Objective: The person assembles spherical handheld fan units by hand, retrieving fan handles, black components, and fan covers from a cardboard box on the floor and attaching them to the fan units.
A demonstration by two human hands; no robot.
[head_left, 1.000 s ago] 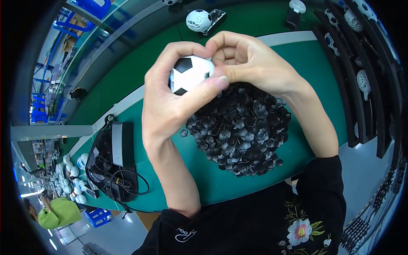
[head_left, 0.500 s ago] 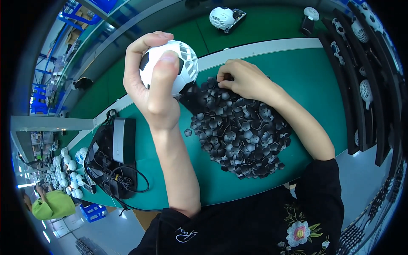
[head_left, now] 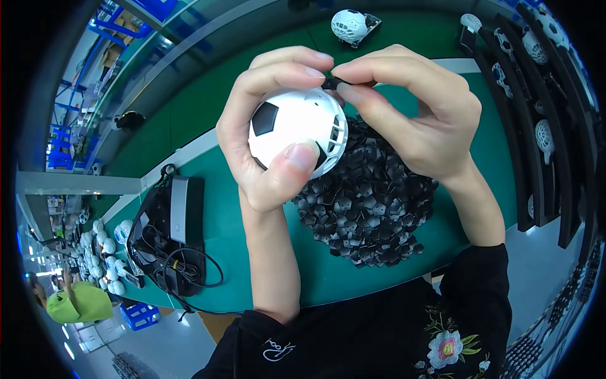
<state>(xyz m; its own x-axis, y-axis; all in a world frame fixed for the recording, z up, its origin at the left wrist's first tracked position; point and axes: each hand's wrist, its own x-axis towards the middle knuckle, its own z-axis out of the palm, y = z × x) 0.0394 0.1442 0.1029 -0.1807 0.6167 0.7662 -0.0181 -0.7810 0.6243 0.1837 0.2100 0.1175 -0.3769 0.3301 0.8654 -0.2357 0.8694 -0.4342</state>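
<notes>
A white soccer-ball-shaped shell (head_left: 297,123) with black pentagon patches and a lattice of openings on its right side is gripped in my left hand (head_left: 252,139). The thumb presses its front while the fingers curl over the top. My right hand (head_left: 423,107) pinches a small black piece (head_left: 332,83), apparently a pentagon, between thumb and fingertips at the ball's upper right edge. Fingers partly cover that piece, so whether it touches the ball I cannot tell. Under my hands, a heap of black pentagon pieces (head_left: 366,208) lies on the green tabletop (head_left: 271,246).
Left on the table are a grey-black box (head_left: 187,208) and a black bag with coiled cable (head_left: 180,268). Many white balls (head_left: 101,252) stand farther left. Beyond the table, another ball (head_left: 349,26) rests on a green surface. Black racks (head_left: 524,132) hold balls at right. A person in green (head_left: 79,303) is far left.
My right hand has lifted from the heap to the ball with a black piece in its pinch. My left hand has brought the ball right and slightly nearer, turning it.
</notes>
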